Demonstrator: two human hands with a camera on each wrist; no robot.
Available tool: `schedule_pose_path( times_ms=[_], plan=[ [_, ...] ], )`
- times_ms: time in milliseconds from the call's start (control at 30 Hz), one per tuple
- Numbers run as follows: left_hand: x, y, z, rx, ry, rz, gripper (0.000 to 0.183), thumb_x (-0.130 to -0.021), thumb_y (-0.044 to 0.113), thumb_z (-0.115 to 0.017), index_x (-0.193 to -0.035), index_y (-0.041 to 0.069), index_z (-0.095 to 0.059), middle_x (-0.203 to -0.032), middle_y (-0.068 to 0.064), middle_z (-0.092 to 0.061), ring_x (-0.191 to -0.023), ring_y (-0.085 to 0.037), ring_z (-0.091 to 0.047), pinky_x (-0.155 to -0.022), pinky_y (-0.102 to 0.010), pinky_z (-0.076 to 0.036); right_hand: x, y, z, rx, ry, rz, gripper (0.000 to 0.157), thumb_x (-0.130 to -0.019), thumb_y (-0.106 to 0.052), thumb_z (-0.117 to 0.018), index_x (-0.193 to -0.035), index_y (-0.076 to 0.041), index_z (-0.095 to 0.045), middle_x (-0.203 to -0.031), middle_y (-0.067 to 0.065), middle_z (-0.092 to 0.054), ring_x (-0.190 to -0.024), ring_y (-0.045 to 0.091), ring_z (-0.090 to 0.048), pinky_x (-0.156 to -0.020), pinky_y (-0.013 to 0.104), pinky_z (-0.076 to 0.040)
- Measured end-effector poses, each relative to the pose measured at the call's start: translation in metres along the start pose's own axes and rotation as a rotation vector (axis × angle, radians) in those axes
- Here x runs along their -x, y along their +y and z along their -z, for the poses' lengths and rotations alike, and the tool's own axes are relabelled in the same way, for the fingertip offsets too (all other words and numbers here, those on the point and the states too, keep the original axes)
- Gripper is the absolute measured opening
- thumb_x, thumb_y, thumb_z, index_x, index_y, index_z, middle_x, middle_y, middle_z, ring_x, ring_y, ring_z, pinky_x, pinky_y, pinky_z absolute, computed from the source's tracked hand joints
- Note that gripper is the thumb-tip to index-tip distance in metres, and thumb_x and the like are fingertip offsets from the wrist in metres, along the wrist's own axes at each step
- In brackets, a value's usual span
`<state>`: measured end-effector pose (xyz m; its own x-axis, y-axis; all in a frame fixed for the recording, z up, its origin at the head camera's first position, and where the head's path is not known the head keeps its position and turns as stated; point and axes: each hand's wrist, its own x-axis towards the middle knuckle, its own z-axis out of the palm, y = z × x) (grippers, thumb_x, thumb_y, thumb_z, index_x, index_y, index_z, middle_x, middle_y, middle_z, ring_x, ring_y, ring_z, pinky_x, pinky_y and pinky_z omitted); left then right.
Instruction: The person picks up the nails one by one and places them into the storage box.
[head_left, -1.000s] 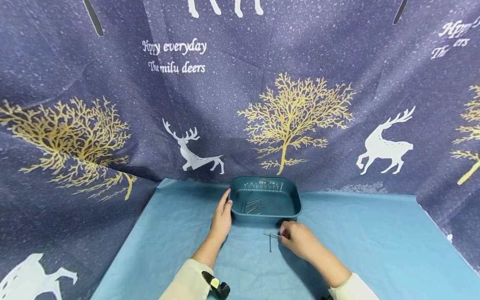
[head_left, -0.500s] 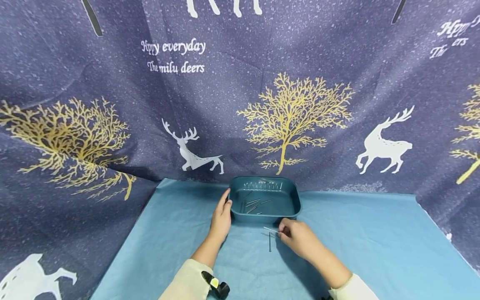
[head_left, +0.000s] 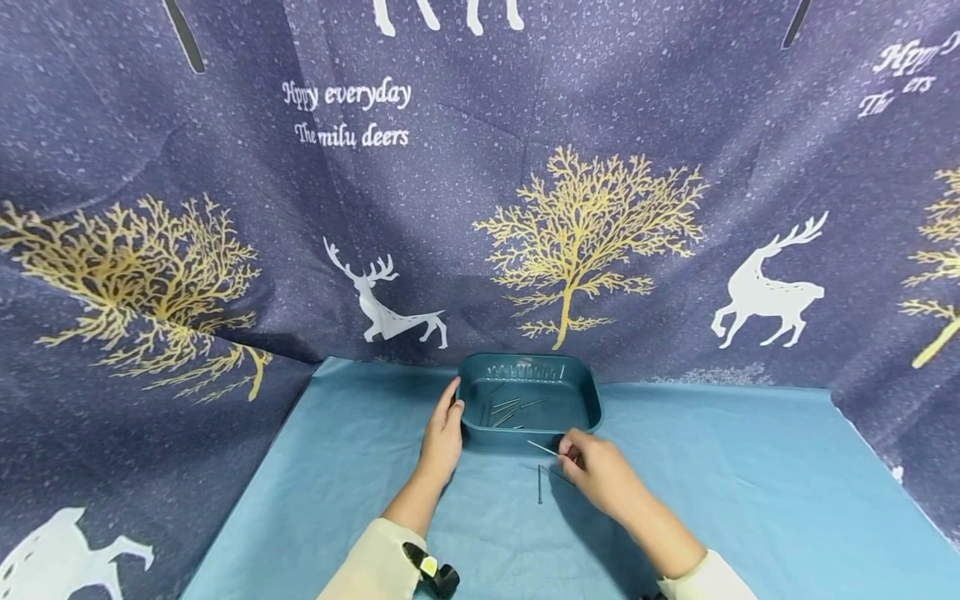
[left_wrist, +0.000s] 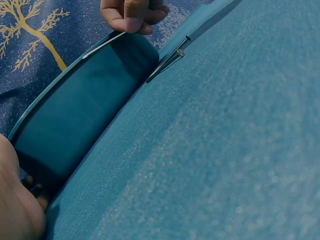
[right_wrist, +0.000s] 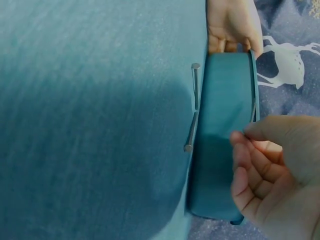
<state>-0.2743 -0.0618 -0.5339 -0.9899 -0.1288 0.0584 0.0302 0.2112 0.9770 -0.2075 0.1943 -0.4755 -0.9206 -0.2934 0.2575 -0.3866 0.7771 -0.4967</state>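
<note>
A dark teal tray [head_left: 558,408] stands at the back of the table, with several thin nails [head_left: 506,412] lying inside. My left hand [head_left: 441,435] rests against the tray's left end, fingers straight along the wall and thumb at the rim. Between thumb and fingertips, my right hand [head_left: 596,467] pinches a nail [head_left: 543,448] just in front of the tray's front wall. In the left wrist view that held nail [left_wrist: 102,46] points left, near the rim. Two more nails lie on the cloth before the tray, one nail [head_left: 540,485] pointing toward me and another nail [right_wrist: 191,132] slanted.
Light blue cloth [head_left: 750,483] covers the table. Directly behind the tray hangs a dark blue curtain [head_left: 465,208] printed with trees and deer. A black strap device [head_left: 431,568] sits on the left sleeve.
My right hand has lifted the pinched nail off the cloth, up and slightly toward the tray. Another nail beneath it now shows more fully. The left hand and tray have stayed put.
</note>
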Motion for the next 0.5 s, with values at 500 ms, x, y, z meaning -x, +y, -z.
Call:
schedule_pose_path(
  times_ms=[500],
  plan=[
    [-0.0001, 0.0000, 0.0002, -0.022, 0.002, -0.015, 0.046, -0.109, 0.034, -0.040, -0.155, 0.039, -0.037, -0.164, -0.003, -0.034, -0.150, -0.035, -0.034, -0.116, -0.064, -0.031, -0.0057, 0.0045, 0.0031, -0.035, 0.052, -0.083, 0.012, -0.093, -0.010, -0.070, -0.091, -0.017, -0.062, -0.083, -0.007, -0.066, -0.072, 0.002, -0.057, -0.065, 0.022, -0.049]
  ],
)
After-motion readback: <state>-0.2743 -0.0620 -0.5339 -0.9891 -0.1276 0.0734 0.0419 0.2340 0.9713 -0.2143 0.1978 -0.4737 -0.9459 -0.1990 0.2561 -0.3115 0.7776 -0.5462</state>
